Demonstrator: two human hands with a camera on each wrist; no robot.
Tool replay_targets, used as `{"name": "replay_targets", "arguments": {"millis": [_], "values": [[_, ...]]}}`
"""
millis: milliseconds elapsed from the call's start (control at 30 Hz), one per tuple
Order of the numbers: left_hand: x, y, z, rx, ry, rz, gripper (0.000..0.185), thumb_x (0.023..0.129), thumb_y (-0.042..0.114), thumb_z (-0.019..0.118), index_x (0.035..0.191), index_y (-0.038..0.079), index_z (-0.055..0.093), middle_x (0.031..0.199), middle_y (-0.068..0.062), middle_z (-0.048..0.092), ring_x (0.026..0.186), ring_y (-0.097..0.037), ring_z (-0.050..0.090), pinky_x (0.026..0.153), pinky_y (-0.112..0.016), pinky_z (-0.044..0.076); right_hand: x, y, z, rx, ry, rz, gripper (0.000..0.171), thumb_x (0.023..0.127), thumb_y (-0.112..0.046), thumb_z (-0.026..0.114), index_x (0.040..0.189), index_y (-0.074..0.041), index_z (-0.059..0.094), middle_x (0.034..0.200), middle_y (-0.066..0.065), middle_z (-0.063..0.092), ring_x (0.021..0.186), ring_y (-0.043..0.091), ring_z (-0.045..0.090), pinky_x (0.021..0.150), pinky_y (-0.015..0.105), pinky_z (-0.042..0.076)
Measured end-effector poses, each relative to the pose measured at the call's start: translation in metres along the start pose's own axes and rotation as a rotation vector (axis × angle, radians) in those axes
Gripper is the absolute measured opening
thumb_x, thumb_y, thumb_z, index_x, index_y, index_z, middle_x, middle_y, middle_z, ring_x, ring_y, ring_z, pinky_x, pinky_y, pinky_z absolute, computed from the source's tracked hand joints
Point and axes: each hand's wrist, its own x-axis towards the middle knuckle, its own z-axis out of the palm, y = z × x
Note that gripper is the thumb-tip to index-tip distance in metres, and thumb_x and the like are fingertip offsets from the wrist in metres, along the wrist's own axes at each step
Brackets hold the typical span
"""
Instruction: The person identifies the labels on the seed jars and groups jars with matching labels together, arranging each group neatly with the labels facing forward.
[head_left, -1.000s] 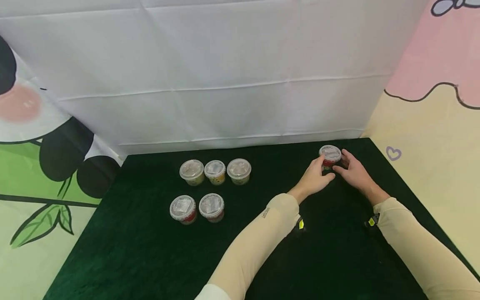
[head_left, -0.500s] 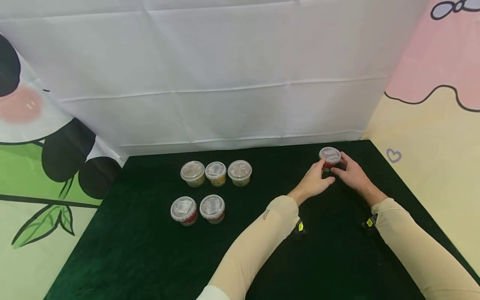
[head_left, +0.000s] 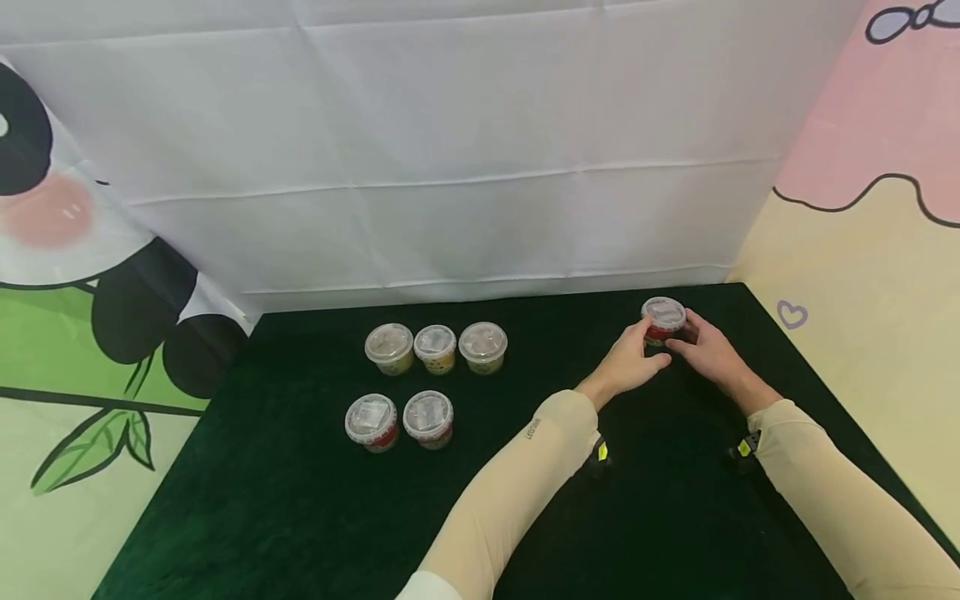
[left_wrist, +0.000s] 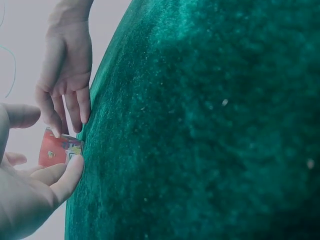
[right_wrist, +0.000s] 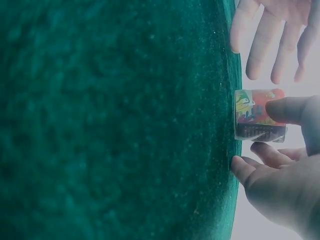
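**Both hands at one red cup near the table's far right corner**

Over at the far right of the dark green table [head_left: 300, 500], a small red-labelled cup [head_left: 663, 321] with a clear lid stands upright on the cloth, and both hands have closed in on it. The left hand [head_left: 628, 363] comes at it from the near left, fingers reaching toward its side. The right hand [head_left: 708, 350] meets it from the right, thumb laid across the label and fingers curled beneath (the right wrist view shows this plainly). Whether the left fingers actually touch the cup cannot be told.

Well apart, on the left half of the table, stand five more lidded cups: three pale cups [head_left: 435, 347] in a back row, two red cups [head_left: 399, 420] just in front. A white cloth backdrop [head_left: 450, 150] hangs behind.
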Motion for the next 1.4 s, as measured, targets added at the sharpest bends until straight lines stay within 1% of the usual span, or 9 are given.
{"name": "replay_targets", "arguments": {"millis": [233,467,633,767,900,1067,1233,1300,1400], "values": [[0.002,0.001,-0.001,0.002,0.017,0.012,0.069,0.101,0.026,0.064,0.159,0.011,0.03,0.159,-0.006,0.036,0.141,-0.013,0.041,0.114,-0.028,0.035,-0.002,-0.005,-0.003,-0.008,-0.022,0.015,0.075,0.107,-0.017,0.052,0.16,0.004,0.002,0.156,0.035,0.027,0.144,0.053,0.025,0.113,0.067,0.022],[-0.001,0.007,-0.012,-0.009,0.022,0.092,0.066,0.102,0.023,0.063,0.158,0.009,0.031,0.16,-0.008,0.033,0.144,-0.015,0.035,0.115,-0.026,0.031,0.002,-0.009,0.0,0.025,-0.012,-0.009,0.07,0.108,-0.017,0.051,0.161,0.001,0.01,0.154,0.034,0.034,0.141,0.051,0.033,0.112,0.065,0.028],[-0.004,0.009,-0.019,0.013,0.034,0.11,0.066,0.101,0.021,0.062,0.158,0.008,0.031,0.161,-0.009,0.031,0.146,-0.014,0.032,0.116,-0.025,0.028,0.0,-0.018,0.002,0.081,0.0,0.004,0.068,0.109,-0.018,0.049,0.161,0.0,0.009,0.152,0.034,0.036,0.139,0.048,0.038,0.112,0.062,0.03],[-0.007,0.008,-0.026,0.006,0.045,0.11,0.066,0.102,0.02,0.062,0.158,0.008,0.03,0.161,-0.009,0.03,0.144,-0.015,0.034,0.116,-0.026,0.029,-0.004,-0.027,0.003,0.149,0.001,0.002,0.067,0.109,-0.018,0.047,0.162,-0.002,0.009,0.153,0.033,0.035,0.138,0.046,0.04,0.111,0.057,0.034],[-0.011,0.009,-0.037,-0.005,0.064,0.129,0.065,0.102,0.019,0.062,0.158,0.008,0.03,0.159,-0.009,0.031,0.142,-0.016,0.036,0.115,-0.025,0.031,-0.008,-0.037,0.004,0.218,-0.001,-0.015,0.067,0.109,-0.018,0.048,0.163,-0.006,0.009,0.155,0.03,0.034,0.139,0.042,0.04,0.108,0.045,0.039],[-0.022,0.012,-0.054,-0.033,0.07,0.166,0.065,0.102,0.018,0.063,0.157,0.008,0.03,0.158,-0.011,0.031,0.139,-0.017,0.039,0.112,-0.026,0.036,-0.013,-0.05,0.007,0.274,0.013,-0.057,0.066,0.109,-0.018,0.049,0.163,-0.007,0.012,0.154,0.029,0.036,0.136,0.037,0.043,0.102,0.032,0.044],[-0.039,0.014,-0.072,-0.059,0.072,0.207,0.065,0.102,0.017,0.063,0.158,0.008,0.03,0.156,-0.013,0.031,0.133,-0.021,0.042,0.106,-0.026,0.042,-0.019,-0.062,0.014,0.334,0.011,-0.099,0.067,0.108,-0.017,0.05,0.163,-0.008,0.013,0.153,0.028,0.037,0.126,0.021,0.052,0.095,0.021,0.049],[-0.047,0.015,-0.08,-0.073,0.078,0.214,0.065,0.102,0.018,0.063,0.158,0.009,0.03,0.156,-0.012,0.032,0.132,-0.022,0.044,0.103,-0.027,0.044,-0.022,-0.068,0.018,0.357,0.008,-0.124,0.067,0.108,-0.017,0.051,0.163,-0.009,0.014,0.153,0.028,0.037,0.122,0.015,0.053,0.093,0.019,0.05],[-0.063,0.017,-0.092,-0.092,0.087,0.225,0.066,0.102,0.019,0.064,0.158,0.011,0.03,0.155,-0.012,0.032,0.134,-0.022,0.045,0.098,-0.027,0.048,-0.028,-0.079,0.023,0.392,-0.001,-0.164,0.066,0.108,-0.017,0.052,0.163,-0.009,0.016,0.151,0.027,0.038,0.12,0.015,0.054,0.092,0.019,0.05]]}}
